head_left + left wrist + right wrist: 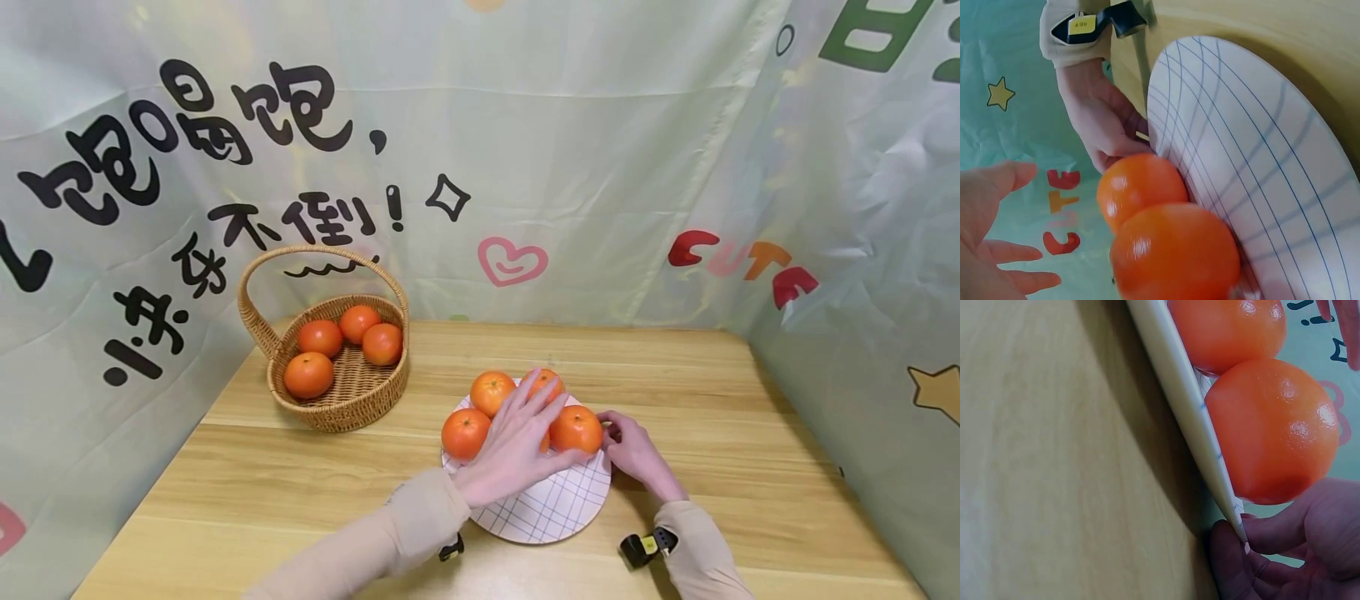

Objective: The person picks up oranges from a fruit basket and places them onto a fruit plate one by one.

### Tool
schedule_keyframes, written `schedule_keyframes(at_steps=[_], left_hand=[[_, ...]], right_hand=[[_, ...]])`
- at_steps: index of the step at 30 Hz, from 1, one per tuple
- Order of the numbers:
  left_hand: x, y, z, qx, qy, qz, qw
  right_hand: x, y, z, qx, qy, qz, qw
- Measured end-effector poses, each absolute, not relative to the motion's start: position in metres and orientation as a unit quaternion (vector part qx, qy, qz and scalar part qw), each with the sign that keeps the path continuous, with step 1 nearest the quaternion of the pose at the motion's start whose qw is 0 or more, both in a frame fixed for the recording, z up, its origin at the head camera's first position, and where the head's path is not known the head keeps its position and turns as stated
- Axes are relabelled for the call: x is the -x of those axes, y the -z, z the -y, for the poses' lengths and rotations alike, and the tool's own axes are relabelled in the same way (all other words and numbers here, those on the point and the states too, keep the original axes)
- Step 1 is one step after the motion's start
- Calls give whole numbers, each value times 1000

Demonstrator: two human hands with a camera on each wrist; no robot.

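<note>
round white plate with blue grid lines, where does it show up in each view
Head: the plate is low, slightly right of centre.
Left wrist: it slants across much of the right half.
Right wrist: nearly edge-on, running from top middle towards lower right.
Shared landmark: the bare right hand at its rim.

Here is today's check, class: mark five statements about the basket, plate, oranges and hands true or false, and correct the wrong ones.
1. The wicker basket holds four oranges. True.
2. The left hand is spread over the plate oranges. True.
3. The round plate is plain white, without any pattern. False: grid lines cross its white surface.
4. The right hand pinches the plate's rim. True.
5. In the head view, the basket stands to the right of the plate. False: it stands to the left.
</note>
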State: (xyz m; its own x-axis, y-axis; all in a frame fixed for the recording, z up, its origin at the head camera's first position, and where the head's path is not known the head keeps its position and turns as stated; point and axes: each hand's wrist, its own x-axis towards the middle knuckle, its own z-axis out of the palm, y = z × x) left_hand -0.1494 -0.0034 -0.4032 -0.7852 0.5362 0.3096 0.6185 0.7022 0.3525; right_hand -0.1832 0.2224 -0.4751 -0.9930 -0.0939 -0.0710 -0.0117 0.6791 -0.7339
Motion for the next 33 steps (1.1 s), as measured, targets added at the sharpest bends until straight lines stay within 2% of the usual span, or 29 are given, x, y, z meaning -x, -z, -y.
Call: schedule_keyframes(at_steps=[9, 15, 21, 28, 33], left_hand=[[155, 390, 35, 289, 302, 903, 97], [168, 378, 57, 263, 348, 891, 126], [182, 369, 84, 187, 381, 892, 154], [206, 362, 122, 109, 441, 864, 218], [227, 366, 150, 44, 446, 870, 206]], right_hand=[[183, 476, -223, 28, 399, -915, 49], [183, 476, -224, 30, 397, -916, 48], [183, 476, -223, 28, 397, -916, 55], [184, 476, -223, 28, 401, -914, 58], [184, 476, -223, 27, 403, -913, 59]])
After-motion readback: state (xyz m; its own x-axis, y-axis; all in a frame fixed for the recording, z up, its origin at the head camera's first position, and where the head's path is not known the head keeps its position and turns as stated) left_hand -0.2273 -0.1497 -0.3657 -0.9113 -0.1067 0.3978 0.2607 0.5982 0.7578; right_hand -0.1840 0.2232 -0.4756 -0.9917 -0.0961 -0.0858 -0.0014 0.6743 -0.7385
